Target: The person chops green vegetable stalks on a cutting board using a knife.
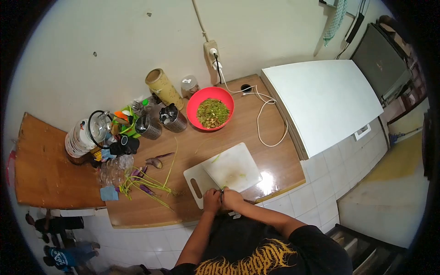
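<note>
My left hand [212,200] and my right hand [233,200] are closed close together at the near edge of a white cutting board [236,165]. Between them shows a small dark, narrow thing with a bit of green at its tip; what it is I cannot make out. A few green scraps lie on the board. To the left, long green beans [160,185] spread over the table beside small purple eggplants [146,189]. Farther back stands a red bowl [193,107] holding chopped green pieces.
Metal utensil holders [174,120], a bamboo-like cylinder [164,87] and a clear jar [189,85] stand along the wall. A white cable [259,123] curls over the wooden table [284,165]. At right is a white-topped cabinet [321,101]. Other people [68,256] appear at lower left.
</note>
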### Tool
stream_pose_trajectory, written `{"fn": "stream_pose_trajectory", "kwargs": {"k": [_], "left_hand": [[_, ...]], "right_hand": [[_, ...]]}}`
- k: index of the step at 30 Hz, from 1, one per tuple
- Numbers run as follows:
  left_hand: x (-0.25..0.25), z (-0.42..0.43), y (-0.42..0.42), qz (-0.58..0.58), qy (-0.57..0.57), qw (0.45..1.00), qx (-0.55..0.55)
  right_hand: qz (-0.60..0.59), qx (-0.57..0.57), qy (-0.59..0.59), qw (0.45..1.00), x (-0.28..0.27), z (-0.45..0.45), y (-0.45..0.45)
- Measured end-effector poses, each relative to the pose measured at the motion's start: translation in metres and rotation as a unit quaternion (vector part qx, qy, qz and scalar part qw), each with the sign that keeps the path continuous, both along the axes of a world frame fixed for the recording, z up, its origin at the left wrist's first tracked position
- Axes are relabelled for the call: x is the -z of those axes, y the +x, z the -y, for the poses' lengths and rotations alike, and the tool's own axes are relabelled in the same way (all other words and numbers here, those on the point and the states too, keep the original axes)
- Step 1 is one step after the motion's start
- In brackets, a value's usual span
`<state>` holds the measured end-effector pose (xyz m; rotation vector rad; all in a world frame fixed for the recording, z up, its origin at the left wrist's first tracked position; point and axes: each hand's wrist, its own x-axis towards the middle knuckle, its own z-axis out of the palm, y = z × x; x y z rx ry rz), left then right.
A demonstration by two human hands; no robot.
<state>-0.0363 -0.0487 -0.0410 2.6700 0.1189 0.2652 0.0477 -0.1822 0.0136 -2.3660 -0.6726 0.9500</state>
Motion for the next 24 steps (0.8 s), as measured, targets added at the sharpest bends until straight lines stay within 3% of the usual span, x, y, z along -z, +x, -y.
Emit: {"fn": "stream_pose_trajectory", "kwargs": {"k": [10, 18, 20, 24], "left_hand": [[-0.004, -0.001, 0.000, -0.055, 0.010, 0.998, -0.014], [-0.023, 0.006, 0.033, -0.082, 0.045, 0.996, -0.011], [-0.036, 0.021, 0.053, 0.038, 0.032, 0.999, -0.013], [-0.063, 0.046, 0.086, 0.045, 0.044, 0.997, 0.038]], "right_hand": [[-0.029, 0.088, -0.052, 0.994, 0.012, 0.035, 0.022], [0.034, 0.132, -0.022, 0.990, 0.016, 0.072, 0.039], [0.060, 0.143, 0.009, 0.988, 0.017, 0.080, 0.036], [0.132, 0.150, 0.094, 0.975, 0.018, 0.092, 0.030]]}}
